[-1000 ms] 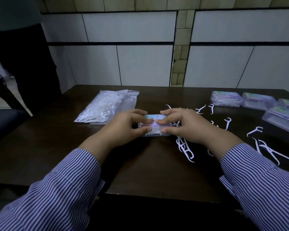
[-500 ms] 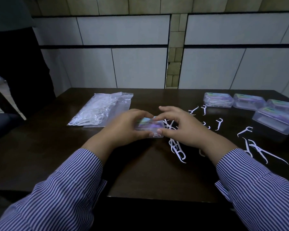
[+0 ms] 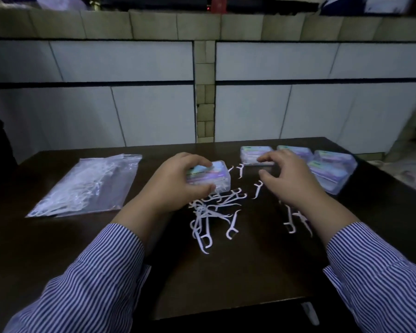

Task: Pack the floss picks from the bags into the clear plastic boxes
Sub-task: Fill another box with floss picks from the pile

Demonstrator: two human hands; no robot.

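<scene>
My left hand [image 3: 178, 182] grips a clear plastic box [image 3: 213, 176] with a coloured label, lifted just above a heap of white floss picks [image 3: 211, 212] on the dark table [image 3: 226, 272]. My right hand [image 3: 288, 181] hovers to the right of the box with fingers loosely spread and holds nothing. More loose picks [image 3: 293, 219] lie under my right wrist. A clear bag of floss picks [image 3: 87, 186] lies flat on the left.
Several closed clear boxes [image 3: 332, 169] stand at the back right of the table, one of them [image 3: 252, 153] just beyond my right fingertips. A tiled wall rises behind the table. A white object [image 3: 310, 313] shows below the table's front edge.
My right hand has let go of the box and moved right. My left hand alone now holds the box, carried a little to the right. The camera has tilted up.
</scene>
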